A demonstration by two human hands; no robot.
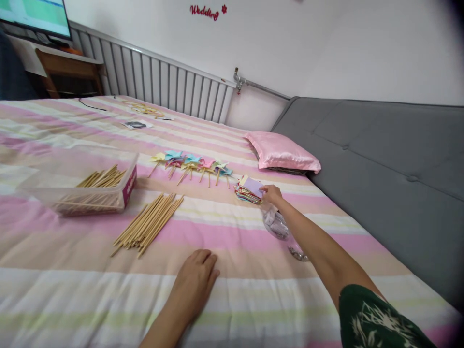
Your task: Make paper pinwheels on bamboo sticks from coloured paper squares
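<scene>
My right hand point(271, 194) reaches far across the striped bed and pinches the top lilac sheet of a stack of coloured paper squares point(248, 189). Under that forearm lies a clear plastic jar point(277, 224) on its side. My left hand point(195, 280) rests palm down on the bedspread, fingers loosely together, holding nothing. A loose bundle of wooden sticks point(148, 223) lies ahead of the left hand. Behind it a row of finished paper pinwheels on sticks point(192, 164) lies on the cover.
A clear plastic box point(72, 193) with more sticks sits at the left. A pink pillow point(281, 153) lies at the bed's far right, beside a grey padded headboard point(380, 164). A radiator point(163, 87) lines the wall; small papers point(137, 124) lie farther back.
</scene>
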